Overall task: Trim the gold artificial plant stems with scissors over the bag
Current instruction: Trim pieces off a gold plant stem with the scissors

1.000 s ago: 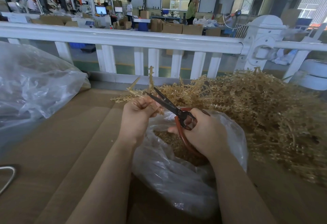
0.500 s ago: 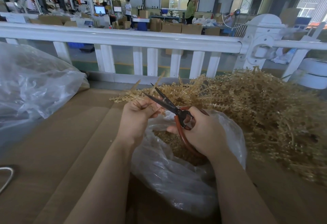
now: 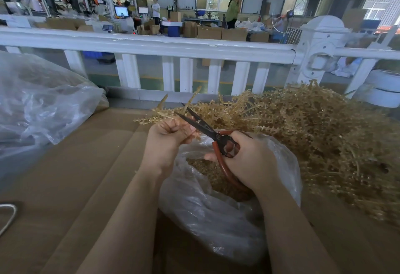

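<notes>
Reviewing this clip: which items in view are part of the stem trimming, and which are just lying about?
Part of the job:
- left hand gripping a gold stem
- right hand holding the scissors, blades open
- clear bag of trimmings below the hands
- pile of gold stems

Lying about:
- large plastic bag on the left
- white railing
- cardboard boxes beyond the railing

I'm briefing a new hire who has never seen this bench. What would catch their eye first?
The big heap of gold stems sprawling over the right of the table. Next, at center, the open red-handled scissors gripped by the right hand, beside the left hand holding one gold stem. Below them sits the clear bag holding gold trimmings.
</notes>
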A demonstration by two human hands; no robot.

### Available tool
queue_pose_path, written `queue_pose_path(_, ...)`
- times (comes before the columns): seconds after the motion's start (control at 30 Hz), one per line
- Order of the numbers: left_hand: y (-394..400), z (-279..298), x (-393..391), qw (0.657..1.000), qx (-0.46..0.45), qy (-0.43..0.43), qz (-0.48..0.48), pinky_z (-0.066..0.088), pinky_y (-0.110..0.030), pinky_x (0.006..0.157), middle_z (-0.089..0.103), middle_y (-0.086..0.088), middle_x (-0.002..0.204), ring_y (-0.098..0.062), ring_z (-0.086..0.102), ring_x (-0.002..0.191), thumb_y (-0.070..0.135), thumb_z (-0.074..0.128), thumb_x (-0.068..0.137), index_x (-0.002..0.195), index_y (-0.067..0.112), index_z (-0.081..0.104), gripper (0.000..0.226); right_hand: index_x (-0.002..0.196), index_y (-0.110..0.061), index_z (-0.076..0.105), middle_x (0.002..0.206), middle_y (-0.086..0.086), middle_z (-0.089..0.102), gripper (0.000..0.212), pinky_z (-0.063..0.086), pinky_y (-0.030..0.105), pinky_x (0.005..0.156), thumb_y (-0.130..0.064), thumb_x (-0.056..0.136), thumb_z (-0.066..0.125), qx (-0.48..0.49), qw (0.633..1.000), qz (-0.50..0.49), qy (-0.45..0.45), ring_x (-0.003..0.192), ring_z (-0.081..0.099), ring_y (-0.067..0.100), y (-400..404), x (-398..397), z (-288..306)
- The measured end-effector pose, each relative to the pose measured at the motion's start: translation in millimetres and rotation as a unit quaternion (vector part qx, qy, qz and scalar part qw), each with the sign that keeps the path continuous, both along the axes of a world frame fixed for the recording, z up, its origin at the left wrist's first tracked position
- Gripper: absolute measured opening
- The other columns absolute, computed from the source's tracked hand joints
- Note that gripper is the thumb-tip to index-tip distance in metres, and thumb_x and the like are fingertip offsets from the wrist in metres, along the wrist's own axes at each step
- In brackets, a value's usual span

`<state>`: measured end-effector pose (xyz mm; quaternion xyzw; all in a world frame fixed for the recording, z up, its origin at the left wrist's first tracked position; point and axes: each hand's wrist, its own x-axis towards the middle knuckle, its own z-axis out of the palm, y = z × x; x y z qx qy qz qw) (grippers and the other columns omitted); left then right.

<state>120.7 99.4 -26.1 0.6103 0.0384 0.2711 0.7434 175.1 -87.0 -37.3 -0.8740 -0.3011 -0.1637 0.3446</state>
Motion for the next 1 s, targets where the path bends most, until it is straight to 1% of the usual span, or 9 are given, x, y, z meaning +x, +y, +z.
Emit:
queue_pose_path(0.2, -1.0, 1.2, -1.3, 1.000, 0.001, -0.011, -0.016, 0.048, -0.028, 0.065, 0.062, -0.014, 0.069, -0.017, 0.053, 0.061, -0.004, 0.066, 0.086, 0.067, 0.014, 0.071, 0.026, 0.111, -0.046, 0.066, 0.072, -0.033, 0.057, 0.060, 0.041, 0.003, 0.057, -0.085, 0.066, 0.064, 0.001, 1.000, 0.004, 0.004, 0.089, 0.053, -0.020, 0.2, 1.0, -1.3)
queue_pose_path(0.37, -1.5, 2.5, -2.0, 0.999, -0.006, -0.017, -0.028, 0.046, -0.032, 0.068, 0.064, -0.007, 0.064, -0.020, 0.052, 0.063, -0.002, 0.068, 0.082, 0.065, 0.016, 0.073, 0.025, 0.112, -0.046, 0.065, 0.074, -0.036, 0.057, 0.061, 0.041, 0.002, 0.060, -0.087, 0.066, 0.062, -0.001, 1.000, 0.008, 0.005, 0.088, 0.052, -0.024, -0.7, 1.8, -2.2)
queue_pose_path(0.43, -0.7, 2.5, -2.4, 0.999, -0.010, -0.016, -0.031, 0.046, -0.033, 0.069, 0.065, -0.004, 0.064, -0.021, 0.052, 0.065, 0.002, 0.070, 0.079, 0.065, 0.017, 0.073, 0.021, 0.110, -0.046, 0.065, 0.071, -0.037, 0.055, 0.058, 0.040, -0.001, 0.065, -0.085, 0.066, 0.065, 0.003, 1.000, 0.007, 0.003, 0.088, 0.050, -0.026, -0.8, 2.5, -2.7)
queue_pose_path(0.53, -0.3, 2.9, -3.6, 0.999, -0.009, -0.018, -0.041, 0.047, -0.031, 0.068, 0.066, -0.004, 0.067, -0.020, 0.054, 0.067, 0.011, 0.073, 0.072, 0.071, 0.012, 0.073, 0.001, 0.110, -0.047, 0.065, 0.075, -0.035, 0.059, 0.058, 0.038, -0.003, 0.070, -0.086, 0.066, 0.064, 0.000, 1.000, 0.009, 0.007, 0.094, 0.048, -0.026, -1.1, 4.0, -3.5)
queue_pose_path(0.6, 0.2, 2.5, -3.4, 0.999, -0.005, -0.016, -0.042, 0.047, -0.030, 0.069, 0.068, -0.004, 0.068, -0.019, 0.055, 0.067, 0.011, 0.073, 0.072, 0.072, 0.014, 0.075, 0.003, 0.111, -0.048, 0.064, 0.078, -0.034, 0.061, 0.059, 0.037, -0.003, 0.071, -0.086, 0.066, 0.064, -0.002, 1.000, 0.010, 0.009, 0.096, 0.048, -0.026, -1.0, 4.8, -3.7)
queue_pose_path(0.73, 1.6, 1.4, -2.0, 0.999, 0.006, -0.017, -0.039, 0.048, -0.029, 0.068, 0.068, -0.003, 0.068, -0.018, 0.056, 0.067, -0.004, 0.068, 0.083, 0.070, 0.017, 0.076, 0.025, 0.110, -0.047, 0.066, 0.077, -0.032, 0.062, 0.058, 0.037, -0.004, 0.073, -0.084, 0.066, 0.066, 0.006, 1.000, 0.005, 0.006, 0.096, 0.048, -0.026, -1.4, 4.5, -4.3)
queue_pose_path(0.83, 1.1, 1.7, -2.4, 0.999, 0.011, -0.019, -0.042, 0.047, -0.027, 0.066, 0.068, -0.002, 0.068, -0.015, 0.057, 0.065, -0.002, 0.069, 0.082, 0.070, 0.017, 0.075, 0.023, 0.111, -0.047, 0.067, 0.075, -0.033, 0.061, 0.056, 0.037, -0.003, 0.072, -0.081, 0.066, 0.069, 0.014, 1.000, 0.005, 0.002, 0.092, 0.049, -0.027, -1.7, 4.1, -4.6)
queue_pose_path(0.93, 1.1, 2.2, -2.8, 0.999, 0.002, -0.020, -0.040, 0.047, -0.026, 0.066, 0.068, -0.003, 0.070, -0.017, 0.057, 0.065, 0.005, 0.072, 0.077, 0.071, 0.016, 0.074, 0.013, 0.112, -0.045, 0.068, 0.076, -0.031, 0.063, 0.059, 0.039, -0.002, 0.073, -0.082, 0.066, 0.068, 0.016, 1.000, 0.009, 0.002, 0.090, 0.051, -0.026, -1.4, 3.5, -3.7)
queue_pose_path(1.0, 1.5, 1.5, -2.0, 0.999, 0.009, -0.022, -0.040, 0.047, -0.026, 0.066, 0.068, -0.005, 0.070, -0.017, 0.056, 0.065, 0.002, 0.070, 0.081, 0.072, 0.014, 0.073, 0.015, 0.110, -0.043, 0.069, 0.076, -0.030, 0.062, 0.060, 0.040, -0.002, 0.073, -0.082, 0.065, 0.067, 0.015, 1.000, 0.008, 0.000, 0.091, 0.051, -0.024, -1.4, 3.2, -3.2)
